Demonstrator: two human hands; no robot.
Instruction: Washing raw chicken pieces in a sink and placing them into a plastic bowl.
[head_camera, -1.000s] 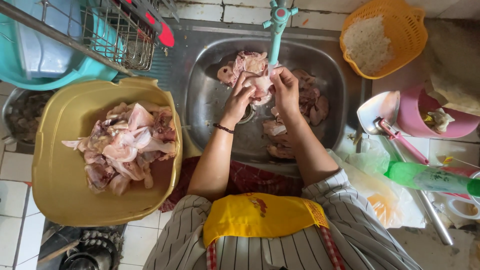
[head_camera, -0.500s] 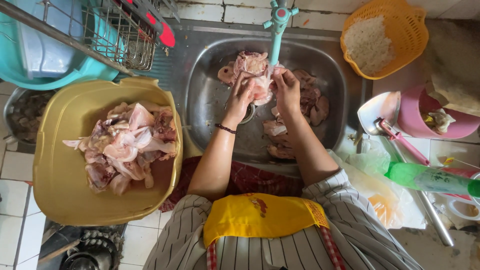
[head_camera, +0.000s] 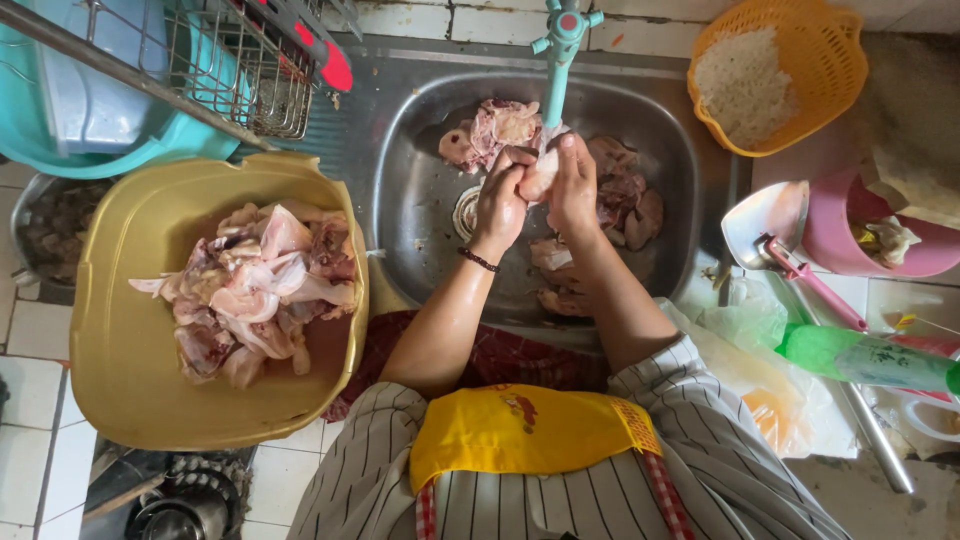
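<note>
Chicken piece (head_camera: 540, 172) pale, slick, lumpy, long axis toward the tap | left hand (head_camera: 500, 200) and right hand (head_camera: 574, 188) both clasp it | steel sink (head_camera: 420, 200) beneath, teal tap (head_camera: 560, 50) beyond.

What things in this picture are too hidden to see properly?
Head view, the only one:
- The piece of meat held under the tap: left hand and right hand cover most of it, so its shape is unclear.
- Whether water runs: too fine to tell.
- The sink bottom: partly hidden by the forearms.
- The dark pot: covered by the yellow basin.
- The green bottle: cut off by the right edge.
</note>
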